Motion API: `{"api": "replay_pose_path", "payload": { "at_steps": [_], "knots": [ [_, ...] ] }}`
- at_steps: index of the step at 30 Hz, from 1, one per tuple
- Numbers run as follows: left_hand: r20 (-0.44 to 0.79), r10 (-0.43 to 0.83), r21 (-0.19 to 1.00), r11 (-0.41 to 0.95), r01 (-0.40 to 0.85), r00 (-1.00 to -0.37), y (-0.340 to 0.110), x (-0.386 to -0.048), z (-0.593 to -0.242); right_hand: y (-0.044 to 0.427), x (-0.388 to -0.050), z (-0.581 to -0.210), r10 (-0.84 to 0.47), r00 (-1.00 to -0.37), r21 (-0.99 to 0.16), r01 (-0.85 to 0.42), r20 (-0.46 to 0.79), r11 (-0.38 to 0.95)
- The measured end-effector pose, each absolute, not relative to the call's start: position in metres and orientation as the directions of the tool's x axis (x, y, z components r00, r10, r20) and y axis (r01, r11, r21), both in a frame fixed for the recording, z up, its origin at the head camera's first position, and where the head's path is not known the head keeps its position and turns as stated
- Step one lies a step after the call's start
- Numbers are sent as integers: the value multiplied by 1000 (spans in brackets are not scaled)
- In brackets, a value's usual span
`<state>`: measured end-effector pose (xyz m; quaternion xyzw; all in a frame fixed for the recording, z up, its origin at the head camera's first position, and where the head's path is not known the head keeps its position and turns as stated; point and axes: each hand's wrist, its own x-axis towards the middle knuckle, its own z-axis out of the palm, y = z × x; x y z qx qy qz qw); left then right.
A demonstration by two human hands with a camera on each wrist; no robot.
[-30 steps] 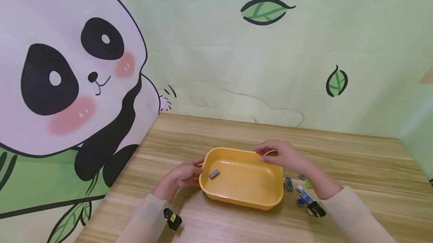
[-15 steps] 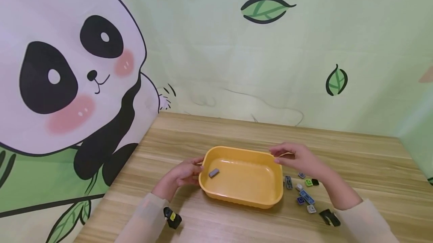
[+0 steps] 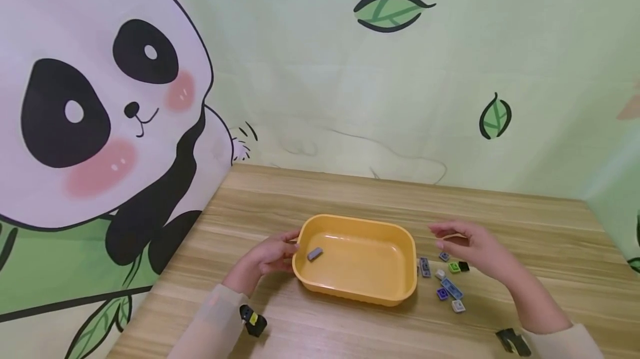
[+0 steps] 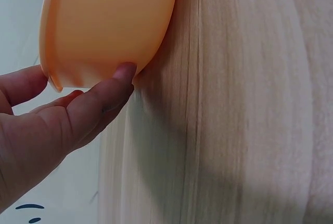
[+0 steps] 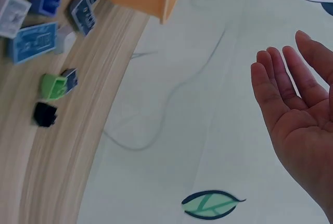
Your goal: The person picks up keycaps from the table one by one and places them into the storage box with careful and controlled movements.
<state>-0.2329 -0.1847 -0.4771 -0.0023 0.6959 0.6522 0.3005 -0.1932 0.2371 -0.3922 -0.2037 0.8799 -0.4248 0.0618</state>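
In the head view, my left hand [image 3: 269, 253] holds the left end of a yellow plastic tub [image 3: 354, 295]. In the left wrist view, one digit meets the tub's rim while other fingers [image 4: 106, 96] press its outer wall lower down. A small grey brick [image 3: 315, 254] lies inside the tub near its left end. My right hand [image 3: 475, 245] hovers right of the tub, apart from it, with nothing in its grasp. In the right wrist view, its fingers [image 5: 264, 83] are loosely extended. Beneath and nearer than it lie loose toy bricks, including a blue one [image 3: 452, 288] and a green one [image 3: 454, 268].
The wooden table [image 3: 320, 331] meets a green cloth wall [image 3: 300, 81] with a panda print on the left. Black wrist straps [image 3: 254, 321] sit on both forearms. White [image 3: 458, 306], purple [image 3: 442, 293] and black bricks [image 3: 464, 266] also lie right of the tub.
My right hand has moved from above the tub's far rim to the right, away from it, uncovering more of the loose bricks. The left hand stays at the tub's left end.
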Motion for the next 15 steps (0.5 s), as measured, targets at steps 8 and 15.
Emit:
{"api": "replay_pose_path", "payload": {
  "at_steps": [8, 15],
  "knots": [
    [-420, 388, 907, 156, -391, -820, -187, -232, -477, 263, -187, -406, -327, -944, -767, -246, 50, 592],
    [-425, 388, 905, 159, -395, -818, -186, -233, -477, 280, -189, -414, -303, -952, -762, -232, 50, 605]
  ]
}}
